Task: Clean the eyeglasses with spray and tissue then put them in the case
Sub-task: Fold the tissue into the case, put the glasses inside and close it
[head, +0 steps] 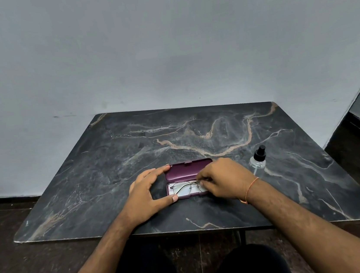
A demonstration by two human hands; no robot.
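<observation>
Dark trousers [247, 266] fill the near bottom of the view, and both forearms reach forward from there over the near edge of the tabletop [88, 170]. Everything else is placed against the case [189, 180], which lies open near the middle of the tabletop, its maroon lid tipped back away from the person.

Left of the case, the left hand [145, 192] is spread in a wide C, fingertips on the lid's left corner and thumb against the tray's near left corner, bracing the case without curling round it. In the case's pale tray lie the glasses [185, 187], thin wire frame, folded. At the case's right end, the right hand [222, 178] has its fingertips pinched on the frame's right end; whether it is lifting or seating them I cannot tell. Well right of the case stands the spray [259, 159], upright with a black top. No tissue is in view.

Whichever step this is, it calls for a light pinch on the thin wire.

Open tabletop surrounds the case on all sides; the near edge is closest, the spray the only obstacle
</observation>
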